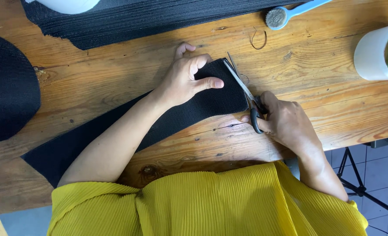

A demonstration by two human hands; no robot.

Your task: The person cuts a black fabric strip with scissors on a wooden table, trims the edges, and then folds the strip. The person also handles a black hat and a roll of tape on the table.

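The person's right hand (287,122) was closed through the black handles of a pair of scissors (245,94), with the thin metal blades parted in a narrow V right at the end edge of a black fabric strip (202,107). The left hand (186,78) wasn't gripping anything, just pressed flat-ish on that same end of the strip, fingers curled a bit and the thumb stretched out toward the blades.

The strip itself looked like coarse woven or ribbed stuff, matte black, long and fairly wide. It lay diagonally across the wooden tabletop (316,70), running from near the scissors down under the left forearm to the near left edge.

Further out: one stack of similar black ribbed fabric (128,22) along the far edge, and one rounded black fabric piece (8,87) at the far left. One small brush with a light blue handle (285,15) lay at the top right. One white cylindrical container (377,52) lay on its side at the right edge, with something green-and-white patterned showing inside its opening; couldn't really tell what it was. One little loop of thread (258,40) lay near the brush.

The person wore a yellow pleated top (211,201).
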